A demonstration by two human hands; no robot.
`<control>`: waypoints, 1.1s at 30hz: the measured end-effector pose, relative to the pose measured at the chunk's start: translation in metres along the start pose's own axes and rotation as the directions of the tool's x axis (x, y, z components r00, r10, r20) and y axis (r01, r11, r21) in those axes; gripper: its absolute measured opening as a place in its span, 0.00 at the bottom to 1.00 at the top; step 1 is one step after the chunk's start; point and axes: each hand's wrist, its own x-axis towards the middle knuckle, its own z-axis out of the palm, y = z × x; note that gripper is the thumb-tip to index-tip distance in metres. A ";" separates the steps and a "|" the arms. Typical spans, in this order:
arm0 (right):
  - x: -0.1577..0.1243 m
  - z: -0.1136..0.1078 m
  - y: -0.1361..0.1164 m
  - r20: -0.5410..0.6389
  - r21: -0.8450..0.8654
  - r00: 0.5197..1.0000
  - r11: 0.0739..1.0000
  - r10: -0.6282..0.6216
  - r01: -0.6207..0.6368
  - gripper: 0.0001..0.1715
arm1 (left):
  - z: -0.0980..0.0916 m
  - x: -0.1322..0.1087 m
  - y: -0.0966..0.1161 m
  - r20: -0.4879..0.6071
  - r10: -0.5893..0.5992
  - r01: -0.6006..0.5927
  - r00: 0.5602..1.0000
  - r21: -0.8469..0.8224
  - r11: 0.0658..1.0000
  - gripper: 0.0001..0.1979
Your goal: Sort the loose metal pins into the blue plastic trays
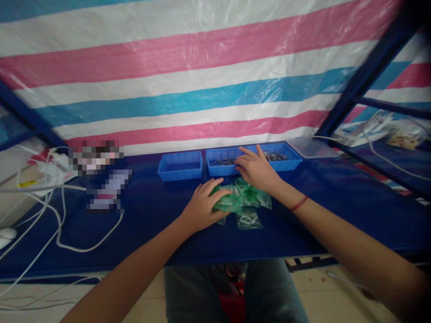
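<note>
A heap of small green plastic bags (247,204) with pale parts inside lies on the blue table (151,224). My left hand (202,206) rests on the heap's left side, its fingers curled round one bag. My right hand (256,170) hovers over the heap's far edge, fingers stretched out toward the middle blue tray (210,168). That tray and the right blue tray (292,157) hold small dark metal parts. The left blue tray (180,167) looks empty.
White cables (60,224) loop over the table's left side by a white mouse (6,234). A clear lid (311,148) lies right of the trays. A striped tarp (202,67) hangs behind. A dark blue frame post (363,76) slants at right.
</note>
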 end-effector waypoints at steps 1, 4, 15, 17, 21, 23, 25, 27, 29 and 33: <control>0.002 -0.001 -0.001 -0.015 0.008 1.000 1.000 0.009 -0.009 0.16 | 0.000 0.000 0.000 0.007 -0.009 0.009 1.000 -0.007 1.000 0.25; 0.004 -0.015 -0.006 -0.106 0.016 0.994 1.000 0.016 -0.015 0.15 | -0.001 0.000 0.001 0.009 -0.039 0.039 0.999 -0.051 0.998 0.22; -0.030 -0.139 0.003 -0.005 -0.147 0.929 0.919 -0.371 0.366 0.17 | 0.005 0.008 -0.001 -0.175 -0.265 0.187 0.948 -0.364 0.912 0.26; -0.034 -0.142 -0.001 0.114 -0.208 0.911 0.887 -0.396 0.412 0.20 | 0.007 0.008 -0.001 -0.209 -0.257 0.162 0.944 -0.384 0.909 0.29; -0.030 -0.134 -0.018 0.228 -0.291 0.872 0.824 -0.433 0.486 0.20 | 0.010 0.009 0.006 -0.265 -0.188 0.092 0.946 -0.338 0.936 0.24; -0.023 -0.129 -0.028 0.244 -0.283 0.854 0.808 -0.460 0.516 0.16 | 0.010 0.009 0.012 -0.255 -0.178 0.104 0.950 -0.278 0.955 0.22; -0.016 -0.125 -0.038 0.202 -0.222 0.847 0.819 -0.492 0.529 0.14 | 0.009 0.010 0.018 -0.232 -0.171 0.126 0.958 -0.198 0.972 0.23; -0.008 -0.121 -0.045 0.127 -0.125 0.849 0.840 -0.513 0.527 0.15 | 0.009 0.012 0.022 -0.209 -0.109 0.089 0.972 -0.105 0.991 0.26; 0.000 -0.119 -0.051 0.083 -0.038 0.841 0.841 -0.535 0.540 0.16 | 0.010 0.015 0.024 -0.194 0.009 -0.013 0.981 -0.022 1.000 0.29; 0.012 -0.115 -0.058 0.087 0.088 0.799 0.804 -0.595 0.589 0.18 | 0.017 0.026 0.022 -0.164 0.232 -0.222 0.959 0.074 0.972 0.26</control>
